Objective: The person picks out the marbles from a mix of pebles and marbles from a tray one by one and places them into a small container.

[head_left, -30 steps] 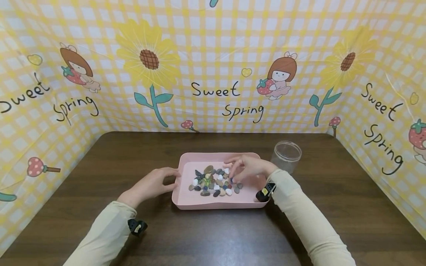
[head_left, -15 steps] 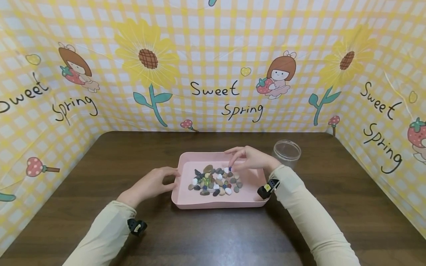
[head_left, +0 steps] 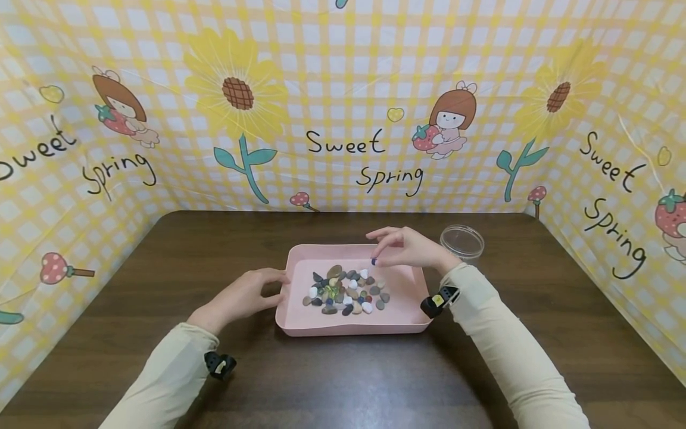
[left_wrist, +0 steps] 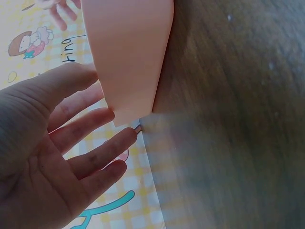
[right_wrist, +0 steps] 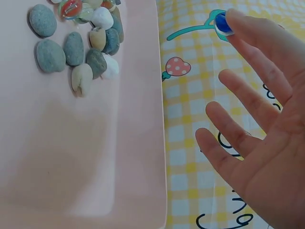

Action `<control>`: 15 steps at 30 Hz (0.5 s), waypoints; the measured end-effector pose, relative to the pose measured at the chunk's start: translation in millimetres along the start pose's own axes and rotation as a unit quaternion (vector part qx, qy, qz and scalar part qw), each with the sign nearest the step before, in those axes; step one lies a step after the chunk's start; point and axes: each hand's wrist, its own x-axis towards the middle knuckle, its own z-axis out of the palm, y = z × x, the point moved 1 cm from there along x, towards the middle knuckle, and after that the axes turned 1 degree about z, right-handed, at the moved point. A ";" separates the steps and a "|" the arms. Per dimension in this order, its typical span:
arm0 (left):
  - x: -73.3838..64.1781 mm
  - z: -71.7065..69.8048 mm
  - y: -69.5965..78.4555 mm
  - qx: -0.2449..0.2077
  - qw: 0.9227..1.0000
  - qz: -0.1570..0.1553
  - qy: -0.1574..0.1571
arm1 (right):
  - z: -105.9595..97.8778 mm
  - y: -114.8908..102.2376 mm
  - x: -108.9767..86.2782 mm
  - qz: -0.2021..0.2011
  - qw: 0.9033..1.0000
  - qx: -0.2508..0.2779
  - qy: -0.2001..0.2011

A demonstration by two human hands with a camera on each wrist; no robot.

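My right hand [head_left: 409,247] pinches a blue glass marble [right_wrist: 222,23] between thumb and index finger, with the other fingers spread. In the head view the marble is raised over the far part of a pink tray [head_left: 354,329]. Several pebbles [head_left: 330,310] in grey, white and tan lie inside the tray, with a few glass marbles among them, one with red swirls [right_wrist: 70,8]. At the tray's left end is my left hand [head_left: 241,298], its thumb and fingertips touching the rim and outer wall, its other fingers loosely extended [left_wrist: 102,152].
A clear round jar [head_left: 462,241] stands behind my right wrist, its lower part hidden by the arm. The brown wooden table [head_left: 343,381] backs onto a yellow checked cloth [head_left: 343,89] that hangs on three sides.
My right hand has lifted the blue marble from among the pebbles, up and toward the tray's far edge. My left hand stays at the tray's left end.
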 end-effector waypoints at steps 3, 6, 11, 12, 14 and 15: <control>0.3 0.0 0.1 0.000 1.000 0.000 -0.001 | -3.5 -0.4 -3.1 0.004 1.000 0.002 0.014; 0.4 0.1 -0.1 0.000 1.000 0.000 -0.001 | -7.6 -0.2 -7.0 0.003 1.000 0.001 0.026; 0.8 0.5 -0.6 0.000 1.000 0.004 0.000 | -15.0 3.5 -14.5 0.002 0.999 0.000 0.038; 0.8 0.5 -0.6 0.000 1.000 0.005 0.001 | -16.4 4.6 -16.1 0.004 0.999 0.004 0.040; 0.6 0.7 -0.8 0.001 1.000 0.008 0.003 | -19.1 6.4 -19.5 0.010 0.999 0.003 0.047; 0.5 0.9 -0.9 0.001 1.000 0.009 0.004 | -20.6 7.4 -21.1 0.011 0.999 0.001 0.050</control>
